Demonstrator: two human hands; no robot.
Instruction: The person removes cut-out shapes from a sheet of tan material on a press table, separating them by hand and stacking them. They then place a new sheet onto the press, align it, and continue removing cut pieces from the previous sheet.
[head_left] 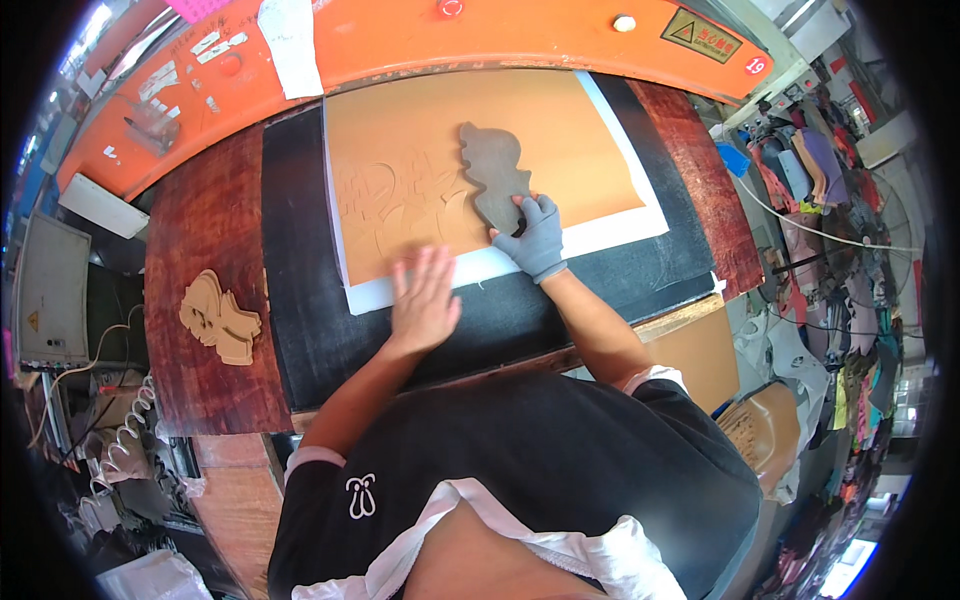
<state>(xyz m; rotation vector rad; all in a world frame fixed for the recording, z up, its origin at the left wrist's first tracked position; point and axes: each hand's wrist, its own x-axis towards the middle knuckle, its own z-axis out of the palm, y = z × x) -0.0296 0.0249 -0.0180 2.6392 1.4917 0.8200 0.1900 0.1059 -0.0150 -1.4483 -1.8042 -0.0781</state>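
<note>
Stacked tan cut-outs (pixel 218 318) lie on the red-brown desk (pixel 205 220) at left, then the bare left hand (pixel 425 302), motion-blurred, reaches palm-down, fingers extended, over the near edge of a tan sheet (pixel 570 145), where the gloved right hand (pixel 538 242) grips, partly hiding, 1 curvy gray template (pixel 492 172).

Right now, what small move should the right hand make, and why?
Perhaps nudge the grey shaped block slightly right with the gloved right hand, which holds its lower end. Its left edge sits close to the outlines in the tan sheet, possibly overlapping, while the sheet to its right looks unmarked.
</note>
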